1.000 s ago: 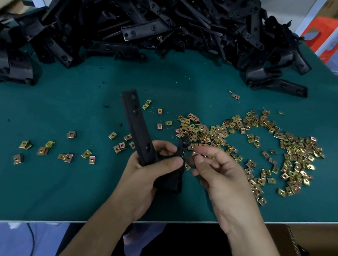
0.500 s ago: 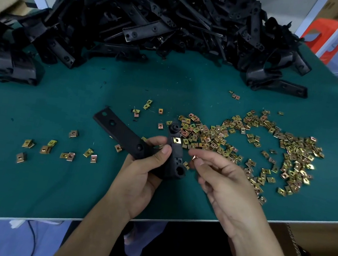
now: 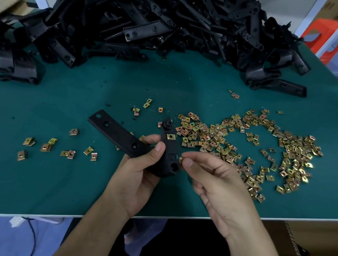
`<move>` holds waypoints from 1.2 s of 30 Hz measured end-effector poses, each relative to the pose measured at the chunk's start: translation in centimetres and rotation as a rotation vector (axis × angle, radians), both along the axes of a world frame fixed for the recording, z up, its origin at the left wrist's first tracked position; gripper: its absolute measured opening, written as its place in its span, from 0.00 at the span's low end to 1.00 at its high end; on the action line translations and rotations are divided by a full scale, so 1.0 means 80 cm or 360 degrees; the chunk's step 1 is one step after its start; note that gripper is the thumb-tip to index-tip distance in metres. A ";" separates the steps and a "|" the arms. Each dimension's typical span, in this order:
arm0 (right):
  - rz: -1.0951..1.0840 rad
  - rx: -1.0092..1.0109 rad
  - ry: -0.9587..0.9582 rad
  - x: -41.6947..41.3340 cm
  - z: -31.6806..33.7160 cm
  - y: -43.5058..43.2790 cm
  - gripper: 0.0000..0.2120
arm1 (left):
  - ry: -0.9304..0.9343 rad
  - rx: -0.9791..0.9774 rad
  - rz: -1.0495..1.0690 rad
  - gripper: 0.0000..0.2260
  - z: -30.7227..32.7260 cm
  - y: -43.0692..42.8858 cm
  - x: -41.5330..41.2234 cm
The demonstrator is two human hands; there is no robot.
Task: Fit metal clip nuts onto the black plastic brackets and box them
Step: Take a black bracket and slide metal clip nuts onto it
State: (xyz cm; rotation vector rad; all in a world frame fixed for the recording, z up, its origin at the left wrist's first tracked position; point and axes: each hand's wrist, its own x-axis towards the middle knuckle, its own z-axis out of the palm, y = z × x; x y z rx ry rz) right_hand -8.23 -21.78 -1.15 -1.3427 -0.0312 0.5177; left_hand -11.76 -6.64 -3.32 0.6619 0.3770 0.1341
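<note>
Bracket point(image 3: 119, 134), black plastic and bent at an angle, is held over the green table point(image 3: 47, 186) near its front edge, the left hand point(image 3: 134, 179) gripping its bend. One flat arm shows round holes; the other carries a brass-coloured clip nut point(image 3: 170, 136). The right hand point(image 3: 220, 189) pinches a second nut point(image 3: 181, 159) beside the bracket's lower end

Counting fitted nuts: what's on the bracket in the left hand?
One clip nut sits on the short arm of the bracket. The right hand pinches a second nut against its edge, seating unclear. The left hand covers its middle and underside.
</note>
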 end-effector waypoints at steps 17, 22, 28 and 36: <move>-0.0136 0.0222 0.0223 0.000 0.003 0.011 0.06 | 0.0028 -0.0014 0.0004 0.08 -0.002 0.001 0.001; -0.0119 0.0258 0.0223 -0.002 0.002 0.012 0.06 | 0.0039 0.0036 0.0001 0.07 -0.002 0.001 0.001; -0.0117 0.0219 0.0225 -0.004 0.005 0.008 0.08 | 0.0018 0.0084 0.0007 0.07 -0.005 0.000 0.001; -0.0390 0.0254 0.0295 -0.025 0.006 0.028 0.08 | -0.0065 0.0180 0.0070 0.08 -0.008 -0.002 0.002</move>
